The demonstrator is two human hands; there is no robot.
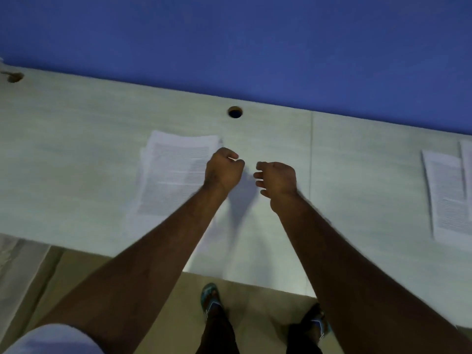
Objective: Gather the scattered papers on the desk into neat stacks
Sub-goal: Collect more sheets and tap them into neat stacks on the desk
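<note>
Here a pale wood-grain desk meets a blue wall. The left hand is fisted and holds nothing, over a loose stack of printed white papers at ten o'clock; the right hand hangs loosely curled, empty. More printed sheets lie at three o'clock.

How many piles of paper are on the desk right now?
2. One pile lies left of centre, partly under the left hand. Another pile sits at the far right, cut off by the frame edge, so more may lie out of view.
</note>
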